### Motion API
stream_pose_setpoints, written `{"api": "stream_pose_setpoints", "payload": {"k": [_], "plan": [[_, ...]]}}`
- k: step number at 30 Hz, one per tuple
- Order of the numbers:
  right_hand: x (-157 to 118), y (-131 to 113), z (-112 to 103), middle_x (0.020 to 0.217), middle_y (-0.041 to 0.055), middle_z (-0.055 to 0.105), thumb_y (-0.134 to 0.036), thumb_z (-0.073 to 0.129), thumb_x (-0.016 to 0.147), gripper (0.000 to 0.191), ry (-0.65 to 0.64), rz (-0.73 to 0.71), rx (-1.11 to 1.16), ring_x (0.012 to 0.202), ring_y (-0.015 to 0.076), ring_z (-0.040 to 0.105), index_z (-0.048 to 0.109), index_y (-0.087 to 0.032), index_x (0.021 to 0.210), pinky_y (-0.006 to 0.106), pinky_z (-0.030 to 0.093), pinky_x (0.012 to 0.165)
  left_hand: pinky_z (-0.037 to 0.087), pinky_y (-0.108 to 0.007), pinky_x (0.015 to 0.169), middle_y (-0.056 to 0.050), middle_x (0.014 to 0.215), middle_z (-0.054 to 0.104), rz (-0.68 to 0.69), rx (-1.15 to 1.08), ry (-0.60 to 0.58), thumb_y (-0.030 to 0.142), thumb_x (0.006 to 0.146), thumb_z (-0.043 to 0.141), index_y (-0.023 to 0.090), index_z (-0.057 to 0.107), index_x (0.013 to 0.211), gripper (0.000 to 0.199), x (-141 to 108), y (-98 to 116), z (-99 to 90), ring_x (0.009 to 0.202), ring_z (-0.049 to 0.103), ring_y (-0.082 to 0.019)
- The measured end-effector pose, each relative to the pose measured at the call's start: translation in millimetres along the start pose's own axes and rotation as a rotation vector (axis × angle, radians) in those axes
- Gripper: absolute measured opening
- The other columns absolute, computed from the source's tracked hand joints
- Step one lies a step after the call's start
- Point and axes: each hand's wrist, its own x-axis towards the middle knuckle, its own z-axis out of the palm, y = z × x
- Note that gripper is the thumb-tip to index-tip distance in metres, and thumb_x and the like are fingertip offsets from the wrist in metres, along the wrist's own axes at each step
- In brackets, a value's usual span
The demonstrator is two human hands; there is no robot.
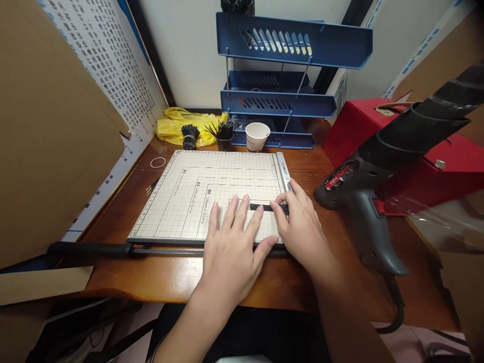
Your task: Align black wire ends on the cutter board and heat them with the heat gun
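Black strips (266,207) under the splayed left hand's (230,247) forefinger, in the right hand's (303,228) pinch.

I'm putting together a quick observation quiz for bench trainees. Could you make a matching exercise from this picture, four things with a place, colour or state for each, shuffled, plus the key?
Things
1. black strips
2. left hand
3. heat gun
4. cup

Descriptions
A. in front of the red box
B. fingers spread, palm down
C. white, beyond the far edge of the board
D. lying on the board, close together

Right pairs: 1-D, 2-B, 3-A, 4-C
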Motion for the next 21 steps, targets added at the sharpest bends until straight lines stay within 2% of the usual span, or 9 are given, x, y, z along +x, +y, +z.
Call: {"api": "stream_pose_setpoints", "payload": {"k": [4,9,18,21], "plan": [[0.1,0.0,0.1,0.161,0.0165,0.041,-0.036,0.049,0.100,0.017,-0.001,0.007,0.011,0.148,0.0355,0.040,0.057,-0.022,0.094,0.061,0.041,0.110,0.031,-0.071,0.120,-0.009,0.164,0.038,-0.018,-0.014,-0.002,0.054,0.110,0.028,0.025,0.054,0.150,0.056,1.7,-1.0,-1.4,0.152,0.037,-0.035],[-0.6,-0.5,-0.9,0.160,0.0168,0.041,-0.034,0.051,0.100,0.015,-0.012,0.016,0.008,0.149,0.0352,0.039,0.057,-0.021,0.095,0.061,0.041,0.112,0.027,-0.071,0.122,-0.001,0.160,0.047,0.012,-0.046,-0.030,0.050,0.111,0.025,0.023,0.053,0.149,0.054,2.9,-2.4,-4.9,0.154,0.034,-0.032],[-0.5,-1.3,-2.4,0.159,0.0175,0.042,-0.033,0.051,0.101,0.014,-0.017,0.006,-0.017,0.150,0.0356,0.038,0.056,-0.021,0.095,0.062,0.040,0.112,0.030,-0.070,0.120,0.000,0.159,0.048,-0.030,-0.053,-0.021,0.050,0.110,0.027,0.024,0.055,0.148,0.054,3.6,0.0,-1.8,0.154,0.033,-0.036],[-0.6,-0.7,-2.6,0.158,0.0175,0.043,-0.032,0.052,0.101,0.013,-0.020,0.008,-0.012,0.150,0.0356,0.038,0.057,-0.021,0.095,0.062,0.040,0.112,0.030,-0.069,0.121,-0.001,0.160,0.047,-0.044,-0.071,-0.023,0.051,0.110,0.026,0.022,0.050,0.152,0.056,4.8,1.0,-0.8,0.153,0.034,-0.035]]}}
